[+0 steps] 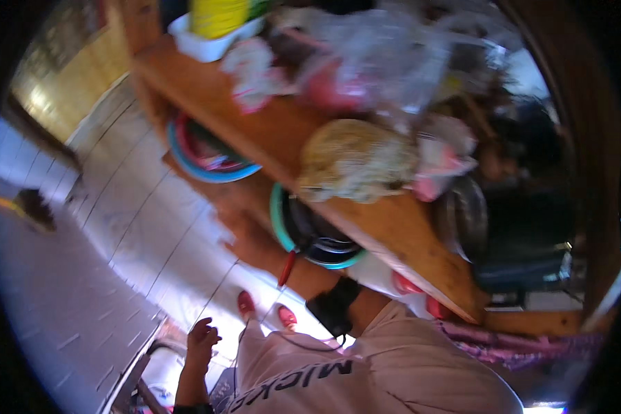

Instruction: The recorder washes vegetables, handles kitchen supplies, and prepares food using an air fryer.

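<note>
My left hand [204, 334] hangs at the lower left, with its fingers loosely curled and apart and nothing seen in it. My right hand [238, 225] reaches alongside the lower shelf and is blurred; its fingers are hard to tell from the wood, and no held thing shows. A black device [335, 305] is strapped around the right wrist. Beside the right forearm, a dark pan [315, 227] rests in a green basin [278, 217], and a red handle [287, 269] sticks out near the arm.
A wooden shelf [202, 88] bears a woven yellowish item [357, 158], plastic bags [388, 57] and a white container [207, 44]. A blue-rimmed basin [212, 176] sits beneath it. Pale floor tiles [150, 222] lie to the left, with a dark brush-like thing [35, 209] farther left.
</note>
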A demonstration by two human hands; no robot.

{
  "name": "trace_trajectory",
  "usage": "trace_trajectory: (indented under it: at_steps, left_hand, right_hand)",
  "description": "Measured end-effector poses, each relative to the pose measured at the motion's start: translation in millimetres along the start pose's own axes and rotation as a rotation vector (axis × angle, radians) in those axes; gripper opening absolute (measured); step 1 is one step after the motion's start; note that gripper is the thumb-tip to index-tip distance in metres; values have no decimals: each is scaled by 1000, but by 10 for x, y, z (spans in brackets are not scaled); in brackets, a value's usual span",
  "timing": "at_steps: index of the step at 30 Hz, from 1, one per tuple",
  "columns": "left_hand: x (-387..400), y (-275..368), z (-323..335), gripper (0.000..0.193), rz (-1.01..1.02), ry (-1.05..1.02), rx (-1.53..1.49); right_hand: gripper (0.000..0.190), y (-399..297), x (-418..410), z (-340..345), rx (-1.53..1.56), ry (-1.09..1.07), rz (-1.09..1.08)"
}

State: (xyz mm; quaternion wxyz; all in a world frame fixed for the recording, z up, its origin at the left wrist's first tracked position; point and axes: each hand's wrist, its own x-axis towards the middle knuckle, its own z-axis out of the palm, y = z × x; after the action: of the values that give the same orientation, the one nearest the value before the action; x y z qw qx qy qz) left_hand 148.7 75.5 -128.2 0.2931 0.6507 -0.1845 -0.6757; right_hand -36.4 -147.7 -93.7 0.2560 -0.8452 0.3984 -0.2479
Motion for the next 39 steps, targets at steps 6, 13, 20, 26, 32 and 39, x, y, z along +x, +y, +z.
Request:
trace_trajectory:
  at_steps: [6, 13, 20, 26, 32, 39]
  left_hand:
    - [-144, 423, 344, 39, 117, -160, 157]
    - [-754, 477, 460, 38, 231, -104, 190]
    - [-1550, 49, 469, 37, 231, -1, 135]
    - [-2107, -234, 552, 34, 210, 132, 53]
    - [-2277, -600, 413, 36, 327, 203, 11]
    - [-2660, -224, 524, 36, 432, 348, -133]
  right_hand:
    - [30, -564, -938, -1161, 267, -64, 162]
    - [28, -546, -1867, -2083, 816, 356, 521]
    - [38, -489, -2105, -2552, 791, 610, 700]
    - [66, -536, -1274, -2861, -284, 642, 336]
    - [32, 531, -562, -3265, -98, 371, 512]
    - [20, -245, -905, -3517, 211, 1198, 126]
